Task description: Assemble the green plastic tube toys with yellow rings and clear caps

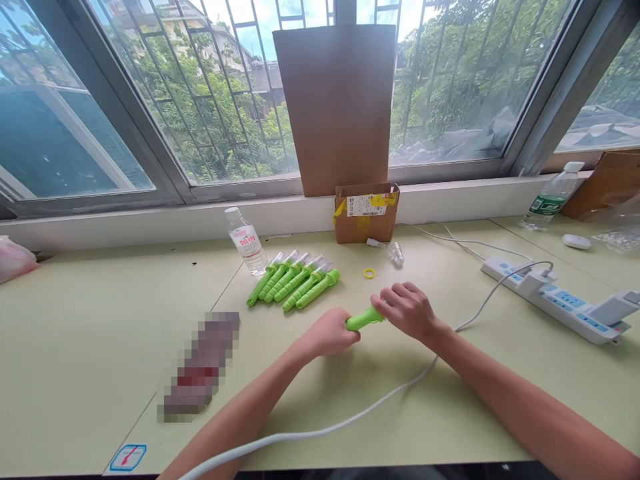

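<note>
Between my two hands is a green plastic tube [364,319], held at a slant above the table. My left hand [331,331] wraps round its lower left end, fingers closed. At the upper right end, my right hand [407,310] is closed over it, hiding that tip. Beyond them lies a row of several similar green tubes [287,283], most with clear tips; the nearest one [318,289] shows a bare ribbed green end. A yellow ring [369,273] and a clear plastic cap [396,255] rest just past my right hand.
A cardboard box [367,227] stands by the window ledge, with a water bottle [246,241] to its left. A white cable [350,420] crosses under my arms. Right are a power strip [555,300] and another bottle [550,198]. A blurred dark object [203,367] lies left.
</note>
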The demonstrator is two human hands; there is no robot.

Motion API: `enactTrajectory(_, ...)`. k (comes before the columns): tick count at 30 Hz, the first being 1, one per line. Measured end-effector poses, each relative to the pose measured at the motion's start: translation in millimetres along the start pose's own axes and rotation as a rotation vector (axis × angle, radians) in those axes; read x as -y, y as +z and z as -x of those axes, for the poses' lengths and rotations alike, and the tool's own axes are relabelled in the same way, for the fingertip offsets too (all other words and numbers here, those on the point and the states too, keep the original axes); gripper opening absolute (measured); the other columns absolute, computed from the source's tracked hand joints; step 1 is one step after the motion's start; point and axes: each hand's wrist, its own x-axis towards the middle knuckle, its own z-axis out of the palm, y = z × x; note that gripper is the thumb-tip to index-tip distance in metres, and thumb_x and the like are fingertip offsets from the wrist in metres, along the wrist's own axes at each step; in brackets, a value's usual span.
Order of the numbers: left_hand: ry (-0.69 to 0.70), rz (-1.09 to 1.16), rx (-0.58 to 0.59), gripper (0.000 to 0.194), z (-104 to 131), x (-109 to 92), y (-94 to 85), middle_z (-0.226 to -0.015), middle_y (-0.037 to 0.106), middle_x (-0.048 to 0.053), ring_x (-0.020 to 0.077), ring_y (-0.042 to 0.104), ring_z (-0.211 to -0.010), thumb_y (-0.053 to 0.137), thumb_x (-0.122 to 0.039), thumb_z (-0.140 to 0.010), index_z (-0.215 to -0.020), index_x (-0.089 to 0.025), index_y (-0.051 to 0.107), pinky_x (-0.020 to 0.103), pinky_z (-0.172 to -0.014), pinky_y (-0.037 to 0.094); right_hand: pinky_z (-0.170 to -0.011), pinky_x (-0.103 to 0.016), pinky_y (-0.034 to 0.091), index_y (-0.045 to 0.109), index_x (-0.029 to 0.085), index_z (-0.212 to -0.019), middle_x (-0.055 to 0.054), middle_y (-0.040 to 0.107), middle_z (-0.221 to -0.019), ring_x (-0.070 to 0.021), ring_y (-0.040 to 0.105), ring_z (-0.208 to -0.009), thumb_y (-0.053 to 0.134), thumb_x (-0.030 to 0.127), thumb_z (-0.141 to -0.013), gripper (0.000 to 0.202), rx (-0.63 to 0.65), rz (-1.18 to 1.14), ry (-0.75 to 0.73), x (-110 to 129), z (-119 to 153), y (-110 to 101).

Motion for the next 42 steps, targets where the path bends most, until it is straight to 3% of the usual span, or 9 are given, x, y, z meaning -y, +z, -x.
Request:
enactTrajectory(6, 0.038, -0.535, -0.287, 0.015, -10, 5, 14.0, -0.063, 0.059, 0.006, 0.0190, 0.055, -0.058, 0.046, -0.021, -0.076, -0.068, -0.017, 0.058, 0.027, -0.051, 0.030, -0.056, -0.030, 0.015, 0.057, 0.020, -0.076, -0.001, 0.060, -0.066, -0.0137, 0.043, -0.056, 0.048, 0.002, -0.072, 0.021, 0.383, -0.114, 0.159, 6, -4, 1)
enactTrajectory(11, 0.094, -0.816, -0.359, 0.027, -15, 6, 10.5, -0.074, 0.063, 0.011, 0.0238, 0.061, -0.065, 0.033, -0.007, -0.079, -0.082, -0.013, 0.060, 0.029, -0.054, 0.036, -0.052, -0.028, 0.012, 0.052, 0.021, -0.073, 0.002, 0.061, -0.064, -0.0123, 0.044, -0.052, 0.053, 0.008, -0.063, 0.016, 0.717, -0.348, 0.366, 10, -2, -1)
enactTrajectory(14, 0.103, -0.815, -0.379, 0.026, -16, 5, 10.7, -0.074, 0.063, 0.011, 0.0234, 0.060, -0.064, 0.034, -0.009, -0.079, -0.081, -0.014, 0.059, 0.029, -0.053, 0.036, -0.053, -0.028, 0.012, 0.053, 0.021, -0.074, 0.002, 0.061, -0.065, -0.0122, 0.045, -0.053, 0.052, 0.009, -0.066, 0.014, 0.669, -0.345, 0.377, 10, 1, 2)
enactTrajectory(18, 0.055, -0.596, -0.332, 0.013, -9, 2, 3.7, -0.064, 0.058, 0.005, 0.0190, 0.055, -0.058, 0.045, -0.021, -0.076, -0.069, -0.016, 0.055, 0.027, -0.050, 0.030, -0.055, -0.030, 0.013, 0.055, 0.020, -0.074, 0.000, 0.059, -0.064, -0.0126, 0.043, -0.056, 0.048, 0.004, -0.073, 0.017, 0.417, -0.186, 0.249, 10, 0, 7)
enactTrajectory(24, 0.003, 0.104, 0.324, 0.029, 4, -4, -17.4, -0.048, 0.044, -0.003, 0.0105, 0.041, -0.043, 0.052, -0.040, -0.074, -0.057, -0.018, 0.045, 0.024, -0.042, 0.028, -0.059, -0.030, 0.018, 0.060, 0.021, -0.082, 0.001, 0.058, -0.063, -0.0132, 0.038, -0.058, 0.050, 0.007, -0.083, 0.017, -0.022, -0.009, 0.012, 6, -2, 4)
enactTrajectory(28, 0.000, -0.054, 0.009, 0.019, 0, -2, -6.8, -0.048, 0.038, -0.005, 0.0081, 0.032, -0.043, 0.054, -0.028, -0.069, -0.055, -0.018, 0.044, 0.024, -0.043, 0.021, -0.059, -0.031, 0.017, 0.059, 0.020, -0.077, 0.000, 0.058, -0.062, -0.0135, 0.039, -0.057, 0.050, 0.004, -0.078, 0.018, 0.072, -0.014, 0.036, 5, -1, 6)
enactTrajectory(33, 0.022, -0.470, -0.237, 0.012, -11, 4, 10.2, -0.061, 0.057, 0.003, 0.0155, 0.051, -0.056, 0.049, -0.023, -0.074, -0.066, -0.017, 0.056, 0.026, -0.050, 0.027, -0.057, -0.031, 0.013, 0.057, 0.020, -0.076, -0.001, 0.060, -0.066, -0.0134, 0.042, -0.056, 0.048, 0.002, -0.070, 0.020, 0.397, -0.121, 0.138, 6, -1, 7)
enactTrajectory(38, 0.082, -0.708, -0.326, 0.022, -13, 3, 16.0, -0.068, 0.062, 0.008, 0.0202, 0.058, -0.059, 0.037, -0.015, -0.082, -0.080, -0.016, 0.059, 0.028, -0.053, 0.031, -0.054, -0.029, 0.010, 0.053, 0.021, -0.072, 0.003, 0.058, -0.061, -0.0116, 0.039, -0.048, 0.052, 0.007, -0.063, 0.017, 0.665, -0.259, 0.285, 3, 0, 0)
enactTrajectory(42, 0.071, -0.578, -0.306, 0.012, -10, -1, 14.9, -0.065, 0.058, 0.005, 0.0186, 0.056, -0.060, 0.044, -0.018, -0.077, -0.072, -0.016, 0.055, 0.027, -0.052, 0.030, -0.053, -0.029, 0.011, 0.053, 0.021, -0.072, 0.003, 0.058, -0.061, -0.0117, 0.039, -0.050, 0.052, 0.006, -0.066, 0.016, 0.562, -0.234, 0.223, 1, 4, 4)
